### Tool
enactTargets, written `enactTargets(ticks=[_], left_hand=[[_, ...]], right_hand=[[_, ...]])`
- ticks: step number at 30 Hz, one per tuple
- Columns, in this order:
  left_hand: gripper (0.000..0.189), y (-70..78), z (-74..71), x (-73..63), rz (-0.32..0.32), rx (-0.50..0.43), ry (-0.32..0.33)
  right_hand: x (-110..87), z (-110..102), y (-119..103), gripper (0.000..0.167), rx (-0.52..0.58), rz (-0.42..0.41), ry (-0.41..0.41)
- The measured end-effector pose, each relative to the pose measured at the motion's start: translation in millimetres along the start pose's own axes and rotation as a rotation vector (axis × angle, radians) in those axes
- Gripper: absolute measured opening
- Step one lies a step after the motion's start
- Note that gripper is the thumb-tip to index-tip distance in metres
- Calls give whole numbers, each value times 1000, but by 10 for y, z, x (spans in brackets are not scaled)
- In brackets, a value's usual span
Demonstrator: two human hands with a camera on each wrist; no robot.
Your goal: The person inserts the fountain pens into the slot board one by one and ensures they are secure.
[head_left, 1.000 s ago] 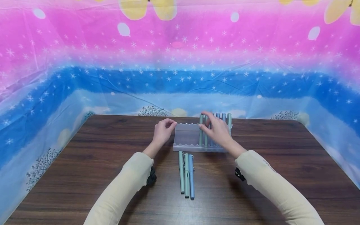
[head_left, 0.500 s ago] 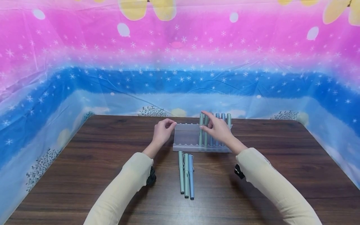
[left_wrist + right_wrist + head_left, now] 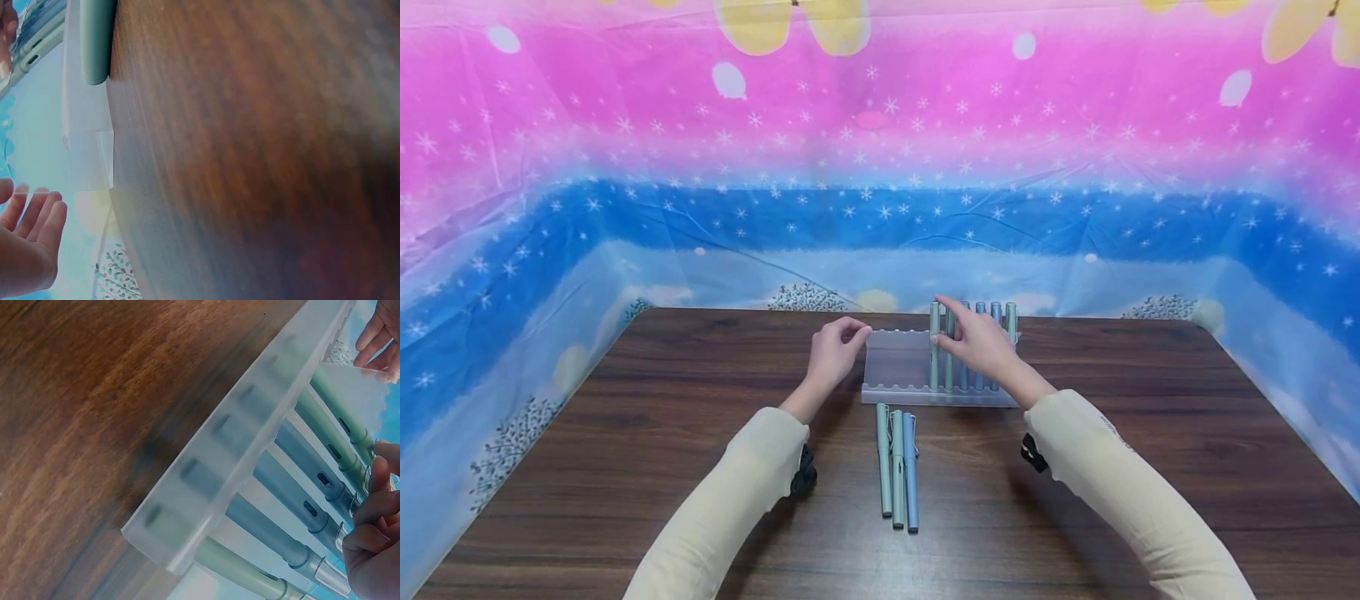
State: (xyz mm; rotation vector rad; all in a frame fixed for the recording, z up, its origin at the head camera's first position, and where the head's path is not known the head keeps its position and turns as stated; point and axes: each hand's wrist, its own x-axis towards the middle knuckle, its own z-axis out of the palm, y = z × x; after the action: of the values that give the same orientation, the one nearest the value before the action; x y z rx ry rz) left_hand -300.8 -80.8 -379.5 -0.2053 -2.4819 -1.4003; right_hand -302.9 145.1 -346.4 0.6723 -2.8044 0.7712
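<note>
A translucent pen rack (image 3: 898,360) stands on the table, with several green and blue pens upright in its right-hand slots. My left hand (image 3: 837,350) pinches the rack's upper left corner between thumb and fingers. At the leftmost racked green pen (image 3: 935,358), my right hand (image 3: 983,340) has its index finger by the cap's top and its thumb against the side. In the right wrist view the other fingers of the right hand (image 3: 378,540) are curled near the caps. Two green pens (image 3: 883,458) and a blue pen (image 3: 911,471) lie on the wood in front of the rack.
The dark wooden table (image 3: 700,400) reaches back to a pink and blue patterned cloth (image 3: 865,208), which hangs behind and along both sides. The loose pens lie between the two forearms.
The leftmost racked green pen has shifted very slightly left with my right thumb and index finger. My left hand and the loose pens stay where they were.
</note>
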Motion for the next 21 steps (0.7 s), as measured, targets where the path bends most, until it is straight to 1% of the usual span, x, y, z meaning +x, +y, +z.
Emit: enactTargets(ticks=[6, 15, 18, 21], left_hand=[[19, -6, 3, 9, 2, 9, 3], [19, -4, 2, 4, 5, 12, 5], [19, -4, 1, 1, 4, 11, 3], [19, -4, 1, 5, 3, 18, 5]], right_hand=[[8, 9, 8, 62, -23, 1, 7], [5, 0, 8, 63, -18, -8, 6], [5, -2, 12, 63, -3, -16, 21], [-3, -7, 12, 63, 17, -42, 56]])
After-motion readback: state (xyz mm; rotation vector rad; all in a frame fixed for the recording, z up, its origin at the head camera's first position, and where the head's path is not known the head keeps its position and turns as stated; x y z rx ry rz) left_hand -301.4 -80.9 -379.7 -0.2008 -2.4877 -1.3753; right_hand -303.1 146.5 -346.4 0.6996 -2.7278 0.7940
